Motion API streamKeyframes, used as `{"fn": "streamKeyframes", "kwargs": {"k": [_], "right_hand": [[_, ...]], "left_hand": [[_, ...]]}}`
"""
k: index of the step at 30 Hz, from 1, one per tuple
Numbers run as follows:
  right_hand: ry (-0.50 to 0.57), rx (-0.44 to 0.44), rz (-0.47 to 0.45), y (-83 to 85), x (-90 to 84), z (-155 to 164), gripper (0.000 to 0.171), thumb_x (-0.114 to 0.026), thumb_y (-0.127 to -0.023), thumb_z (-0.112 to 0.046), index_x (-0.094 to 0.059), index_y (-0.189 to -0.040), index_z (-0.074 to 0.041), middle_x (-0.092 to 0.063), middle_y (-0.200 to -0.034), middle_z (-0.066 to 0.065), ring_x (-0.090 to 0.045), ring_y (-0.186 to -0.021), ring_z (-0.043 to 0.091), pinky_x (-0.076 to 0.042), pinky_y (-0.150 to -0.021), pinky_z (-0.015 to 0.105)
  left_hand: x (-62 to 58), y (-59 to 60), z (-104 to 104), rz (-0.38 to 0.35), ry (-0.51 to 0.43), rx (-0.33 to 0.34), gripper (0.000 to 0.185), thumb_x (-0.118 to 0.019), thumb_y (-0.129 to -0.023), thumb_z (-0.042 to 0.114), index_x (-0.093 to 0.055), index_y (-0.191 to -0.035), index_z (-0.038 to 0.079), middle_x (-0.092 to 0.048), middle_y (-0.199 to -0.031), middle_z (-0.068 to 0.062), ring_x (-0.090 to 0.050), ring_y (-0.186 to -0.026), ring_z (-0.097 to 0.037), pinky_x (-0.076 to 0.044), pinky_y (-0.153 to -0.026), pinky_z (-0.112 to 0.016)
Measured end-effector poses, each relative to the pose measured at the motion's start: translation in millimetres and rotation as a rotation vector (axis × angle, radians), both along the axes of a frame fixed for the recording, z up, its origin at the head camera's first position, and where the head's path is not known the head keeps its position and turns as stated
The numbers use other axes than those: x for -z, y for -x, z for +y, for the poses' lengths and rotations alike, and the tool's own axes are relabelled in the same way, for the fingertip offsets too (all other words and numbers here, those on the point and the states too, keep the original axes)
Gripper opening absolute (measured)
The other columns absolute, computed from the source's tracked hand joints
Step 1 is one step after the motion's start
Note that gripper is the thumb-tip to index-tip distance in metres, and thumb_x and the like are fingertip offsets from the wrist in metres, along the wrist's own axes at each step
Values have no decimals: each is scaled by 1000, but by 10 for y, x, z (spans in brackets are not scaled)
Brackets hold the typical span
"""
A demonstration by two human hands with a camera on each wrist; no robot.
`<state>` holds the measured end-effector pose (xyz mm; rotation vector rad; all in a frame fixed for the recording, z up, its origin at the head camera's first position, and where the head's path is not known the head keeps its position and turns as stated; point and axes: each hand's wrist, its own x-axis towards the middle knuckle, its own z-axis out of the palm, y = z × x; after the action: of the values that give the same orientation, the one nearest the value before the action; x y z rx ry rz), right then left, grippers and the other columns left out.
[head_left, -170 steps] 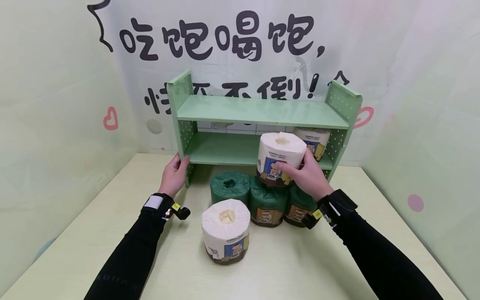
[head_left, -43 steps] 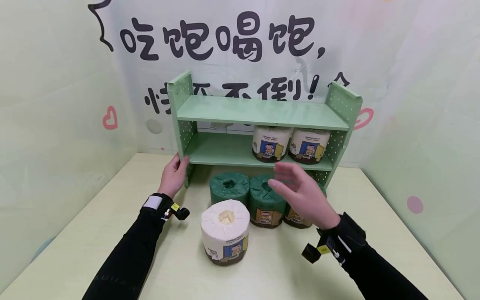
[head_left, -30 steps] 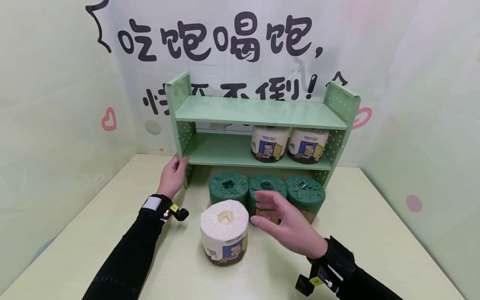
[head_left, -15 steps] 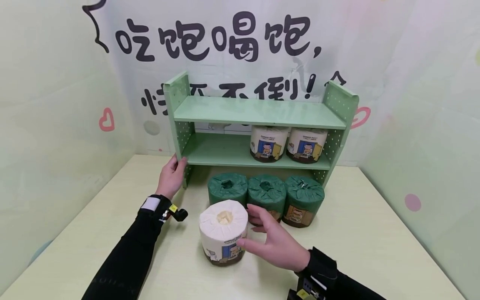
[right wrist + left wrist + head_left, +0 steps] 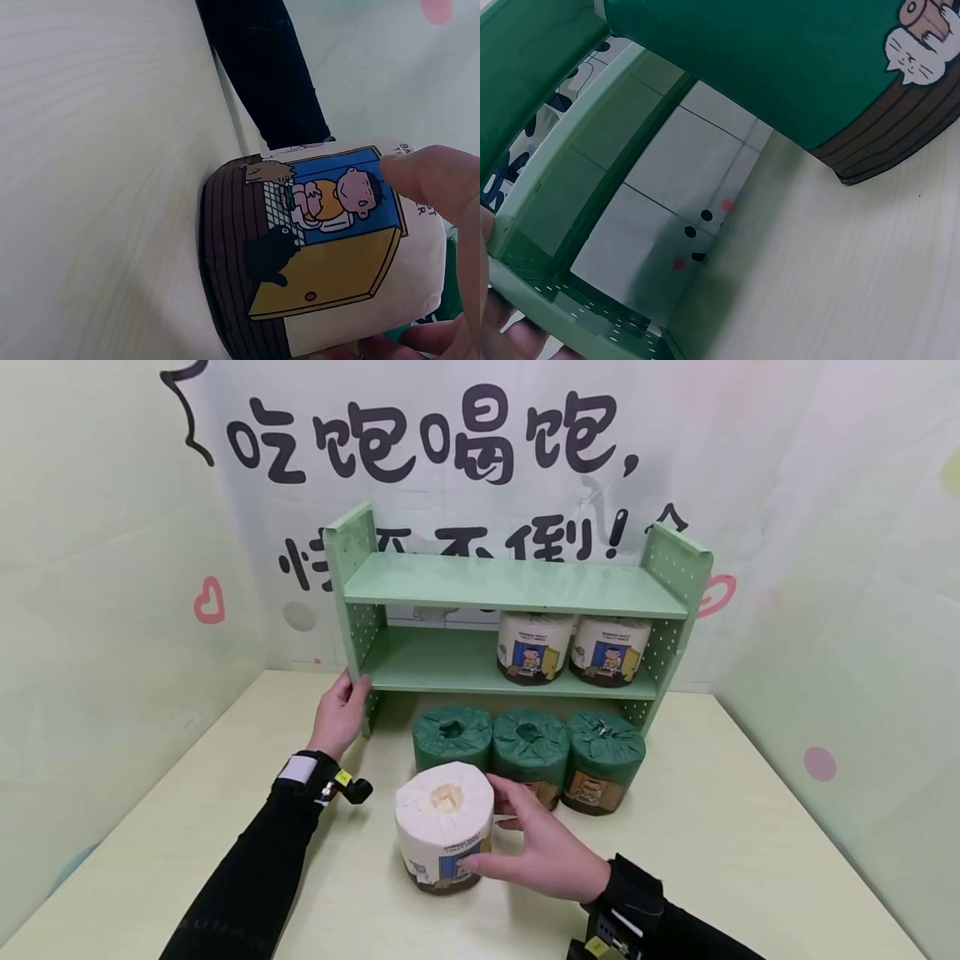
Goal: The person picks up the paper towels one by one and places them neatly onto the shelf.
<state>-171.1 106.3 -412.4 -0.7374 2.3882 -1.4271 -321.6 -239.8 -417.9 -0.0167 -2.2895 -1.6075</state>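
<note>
white roll (image 5: 444,827): its right side is covered by the right hand (image 5: 542,852) | right-wrist view: roll's top cut by the frame edge | green rolls (image 5: 528,758): middle one's label partly behind the fingers | left hand (image 5: 339,714): fingertips hidden behind the shelf (image 5: 517,585) post | roll labels: print too small to read

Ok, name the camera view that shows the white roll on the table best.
Head view: the whole white roll stands upright with the right hand touching it. The right wrist view shows only its printed side; the left wrist view shows none of it.
</note>
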Motion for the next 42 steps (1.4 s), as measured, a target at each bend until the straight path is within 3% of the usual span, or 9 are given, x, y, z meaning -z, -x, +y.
{"fn": "streamKeyframes", "kwargs": {"k": [9, 13, 21, 26, 30, 37, 42], "right_hand": [[-30, -3, -7, 20, 28, -23, 104, -92, -90, -41, -32, -172, -15, -41, -157, 14, -53, -144, 32, -50, -120, 57], [-14, -8, -28, 41, 53, -44, 102, -93, -90, -37, -33, -168, -13, -39, -160, 15, -52, -146, 35, -48, -121, 60], [15, -7, -56, 112, 95, -84, 108, -95, -88, -36, -26, -167, -10, -44, -167, 16, -48, -154, 40, -33, -128, 71], [13, -24, -60, 130, 124, -84, 117, -95, -88, -38, -17, -173, -16, -40, -172, 12, -44, -158, 37, -32, -129, 70], [18, -33, -40, 131, 131, -98, 118, -96, -87, -38, -19, -174, -20, -39, -171, 9, -40, -159, 33, -30, -131, 68], [9, -38, -33, 128, 129, -109, 120, -99, -83, -41, -22, -173, -20, -39, -166, 7, -38, -155, 28, -32, -129, 65], [25, -30, -47, 122, 134, -120, 116, -98, -84, -35, -24, -171, -17, -45, -164, 7, -44, -155, 30, -30, -131, 67]], "left_hand": [[12, 19, -9, 28, 22, -20, 55, -44, -118, 48, -55, -162, 17, -64, -147, -20, -50, -117, -29, -40, -94, -37], [10, 18, -12, 22, 21, -17, 56, -43, -118, 49, -55, -162, 17, -63, -141, -22, -50, -115, -29, -40, -93, -37], [12, 12, -24, 17, 23, -12, 56, -43, -118, 50, -53, -164, 20, -63, -149, -20, -52, -121, -30, -42, -98, -40], [12, 13, -21, 15, 18, 0, 56, -43, -118, 49, -49, -167, 22, -59, -161, -16, -52, -133, -30, -44, -108, -45], [8, 7, -18, 14, 8, 7, 57, -44, -118, 49, -48, -168, 22, -55, -165, -16, -51, -143, -32, -43, -117, -52], [13, 15, -27, 16, 12, -1, 57, -44, -117, 50, -49, -167, 22, -58, -162, -17, -52, -135, -32, -43, -110, -48], [9, 13, -25, 13, 18, -2, 57, -44, -118, 50, -49, -167, 22, -58, -161, -17, -53, -133, -31, -43, -106, -45]]}}
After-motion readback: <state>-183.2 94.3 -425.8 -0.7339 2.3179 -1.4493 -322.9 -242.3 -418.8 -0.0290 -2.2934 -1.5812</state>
